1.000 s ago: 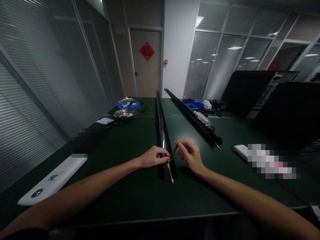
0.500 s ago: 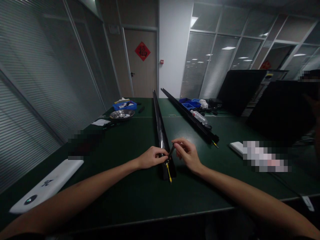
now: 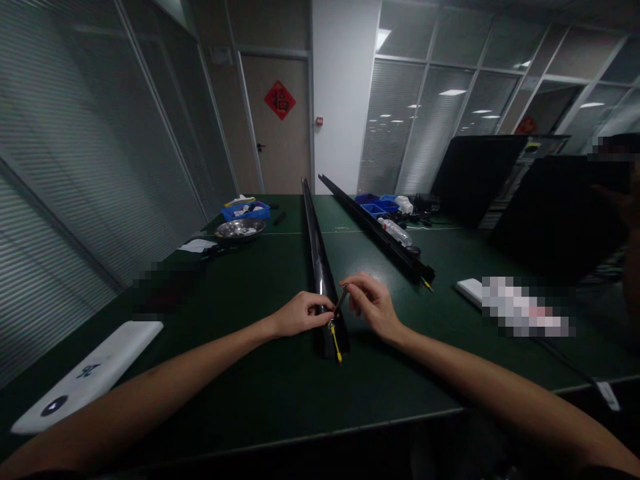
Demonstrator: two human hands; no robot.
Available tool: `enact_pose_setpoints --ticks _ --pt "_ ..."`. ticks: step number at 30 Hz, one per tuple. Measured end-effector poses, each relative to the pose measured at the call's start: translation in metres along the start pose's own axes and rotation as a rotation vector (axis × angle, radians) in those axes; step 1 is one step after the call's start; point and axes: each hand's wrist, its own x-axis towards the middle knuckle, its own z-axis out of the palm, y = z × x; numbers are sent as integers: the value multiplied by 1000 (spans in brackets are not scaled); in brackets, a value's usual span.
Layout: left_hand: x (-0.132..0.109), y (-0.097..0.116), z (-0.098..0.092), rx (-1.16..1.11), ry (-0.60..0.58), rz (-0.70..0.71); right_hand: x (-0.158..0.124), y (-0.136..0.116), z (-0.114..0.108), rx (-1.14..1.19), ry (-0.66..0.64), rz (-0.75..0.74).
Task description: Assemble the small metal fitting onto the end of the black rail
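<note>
A long black channel-shaped rail [image 3: 315,253] lies lengthwise on the green table [image 3: 240,393], its near end in front of me. My left hand [image 3: 300,315] rests at that end, thumb and forefinger pinched together beside a small metal fastener; what lies between the fingertips is hidden. A short yellow wire [image 3: 336,343] hangs from the fastener toward me. My right hand [image 3: 374,308], just right of the rail, grips the upper end of a slim metal wrench [image 3: 341,299]. The wrench's lower end slants down to the fastener, close to my left fingertips.
A second black rail [image 3: 370,221] lies to the right, near a plastic bottle [image 3: 396,231] and blue bins [image 3: 373,211]. A metal bowl [image 3: 241,229] and blue basket [image 3: 245,211] stand back left. White devices [image 3: 90,373] flank my arms. Black panels stand right, with a person beyond.
The camera view has shifted slightly. Both hands stay at the rail's near end, and the wrench in my right hand has tilted a little.
</note>
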Motion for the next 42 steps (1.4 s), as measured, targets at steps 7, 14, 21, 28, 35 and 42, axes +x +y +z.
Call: enact_pose_setpoints --ticks 7,14,21,28,35,42 --pt "1 -2 1 0 7 30 -1 -2 0 27 -20 65" --pt "1 -2 0 -4 1 30 -2 -1 0 45 -22 64" --pt "-2 4 -1 -59 29 6 -1 1 0 37 -12 -6" --pt "0 -1 1 -100 37 -5 0 5 -1 37 -30 -84" --pt "-1 4 0 -101 31 -10 1 4 -1 53 -23 -93" --pt "-1 6 -2 -85 19 26 0 4 -1 48 -31 -76"
